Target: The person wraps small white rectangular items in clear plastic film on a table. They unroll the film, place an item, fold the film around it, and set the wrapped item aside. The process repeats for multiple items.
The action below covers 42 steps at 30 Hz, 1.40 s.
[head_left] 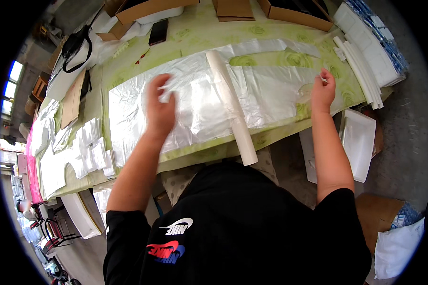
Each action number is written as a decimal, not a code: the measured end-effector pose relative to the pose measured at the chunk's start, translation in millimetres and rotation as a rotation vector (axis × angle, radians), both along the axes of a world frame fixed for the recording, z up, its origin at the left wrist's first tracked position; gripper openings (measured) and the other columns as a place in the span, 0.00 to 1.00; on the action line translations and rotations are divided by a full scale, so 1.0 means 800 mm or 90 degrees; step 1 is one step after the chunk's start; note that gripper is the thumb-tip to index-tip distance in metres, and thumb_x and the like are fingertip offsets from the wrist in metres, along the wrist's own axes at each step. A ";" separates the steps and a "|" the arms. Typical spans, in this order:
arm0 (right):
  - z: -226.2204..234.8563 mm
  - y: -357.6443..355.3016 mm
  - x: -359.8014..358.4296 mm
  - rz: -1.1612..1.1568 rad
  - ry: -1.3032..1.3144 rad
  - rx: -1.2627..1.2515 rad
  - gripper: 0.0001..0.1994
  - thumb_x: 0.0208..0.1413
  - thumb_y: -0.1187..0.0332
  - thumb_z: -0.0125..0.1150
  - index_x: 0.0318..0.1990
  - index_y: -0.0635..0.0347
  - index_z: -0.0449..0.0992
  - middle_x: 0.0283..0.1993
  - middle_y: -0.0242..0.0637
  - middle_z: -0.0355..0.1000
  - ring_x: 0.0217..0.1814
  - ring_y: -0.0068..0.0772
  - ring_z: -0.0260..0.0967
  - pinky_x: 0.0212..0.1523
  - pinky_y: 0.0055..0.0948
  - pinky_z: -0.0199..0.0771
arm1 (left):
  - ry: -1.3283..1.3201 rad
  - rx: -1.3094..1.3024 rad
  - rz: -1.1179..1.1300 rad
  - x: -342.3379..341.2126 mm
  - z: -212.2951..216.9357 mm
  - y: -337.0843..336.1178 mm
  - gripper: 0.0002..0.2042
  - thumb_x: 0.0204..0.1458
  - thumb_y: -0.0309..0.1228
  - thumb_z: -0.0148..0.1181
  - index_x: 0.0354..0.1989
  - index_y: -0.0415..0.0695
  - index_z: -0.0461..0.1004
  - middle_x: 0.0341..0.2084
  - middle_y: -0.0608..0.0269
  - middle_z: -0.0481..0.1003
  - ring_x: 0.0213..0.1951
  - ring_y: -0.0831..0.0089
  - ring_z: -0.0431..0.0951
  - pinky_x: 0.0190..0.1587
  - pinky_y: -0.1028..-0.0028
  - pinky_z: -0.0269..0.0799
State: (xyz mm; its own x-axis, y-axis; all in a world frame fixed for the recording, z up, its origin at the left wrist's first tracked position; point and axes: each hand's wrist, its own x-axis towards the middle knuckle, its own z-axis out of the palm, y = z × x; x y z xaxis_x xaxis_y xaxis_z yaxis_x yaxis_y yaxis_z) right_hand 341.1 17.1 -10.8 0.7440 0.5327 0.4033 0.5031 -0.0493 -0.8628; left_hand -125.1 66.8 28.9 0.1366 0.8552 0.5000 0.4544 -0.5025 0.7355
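Observation:
A flat, shiny white plastic bag (190, 102) lies across the table, its two handle strips pointing right. Over its middle rests a long pale roll (228, 90), slanted, its near end jutting past the table's front edge. My left hand (161, 107) hovers above the left half of the bag, slightly blurred, thumb and fingers apart with nothing between them. At the bag's right end is my right hand (323, 92), fingers curled together beside the lower handle strip. Whether a bit of the film is in those fingertips I cannot tell.
Folded white bags (88, 145) pile up at the table's left. A phone (158, 32) and cardboard boxes (297, 14) sit at the far side. White tubes (363, 76) line the right edge. A white bin (358, 145) stands below on the right.

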 end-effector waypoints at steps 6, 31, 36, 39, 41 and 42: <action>0.041 -0.095 -0.200 0.456 -0.149 0.034 0.14 0.55 0.76 0.63 0.50 0.59 0.78 0.52 0.41 0.74 0.53 0.39 0.72 0.58 0.34 0.72 | 0.219 -0.208 -0.156 0.093 -0.024 -0.039 0.33 0.60 0.35 0.57 0.72 0.38 0.56 0.67 0.50 0.66 0.71 0.48 0.61 0.75 0.52 0.48; 0.055 -0.119 -0.280 0.704 -0.298 -0.083 0.17 0.48 0.71 0.69 0.48 0.57 0.79 0.57 0.41 0.74 0.67 0.56 0.63 0.67 0.48 0.64 | 0.366 -0.010 -0.287 0.080 0.007 -0.024 0.22 0.58 0.38 0.62 0.62 0.51 0.76 0.73 0.49 0.59 0.75 0.40 0.51 0.73 0.44 0.48; 0.053 -0.102 -0.272 0.511 -0.339 -0.046 0.19 0.49 0.71 0.68 0.51 0.57 0.78 0.61 0.48 0.69 0.64 0.56 0.63 0.66 0.48 0.64 | 0.194 0.012 -0.192 0.065 -0.016 -0.025 0.23 0.54 0.39 0.69 0.59 0.50 0.77 0.72 0.45 0.60 0.74 0.38 0.52 0.72 0.50 0.55; 0.035 -0.057 -0.270 0.450 -0.407 -0.105 0.23 0.51 0.66 0.70 0.57 0.48 0.77 0.70 0.53 0.58 0.72 0.62 0.54 0.71 0.54 0.56 | 0.301 -0.061 -0.128 0.052 0.000 -0.052 0.29 0.50 0.39 0.71 0.63 0.49 0.73 0.72 0.42 0.58 0.75 0.37 0.49 0.73 0.50 0.54; 0.023 -0.014 -0.283 0.418 -0.487 -0.133 0.25 0.53 0.61 0.71 0.61 0.42 0.76 0.74 0.54 0.53 0.77 0.65 0.46 0.75 0.59 0.49 | 0.288 -0.097 -0.132 0.037 -0.011 -0.049 0.33 0.49 0.38 0.70 0.67 0.48 0.70 0.75 0.39 0.52 0.77 0.40 0.45 0.74 0.52 0.52; 0.018 0.010 -0.294 0.429 -0.489 -0.198 0.26 0.54 0.57 0.70 0.62 0.39 0.76 0.76 0.53 0.50 0.78 0.66 0.42 0.75 0.61 0.45 | 0.268 -0.110 -0.126 0.031 -0.011 -0.050 0.34 0.49 0.37 0.70 0.67 0.48 0.69 0.75 0.39 0.50 0.77 0.41 0.45 0.75 0.53 0.52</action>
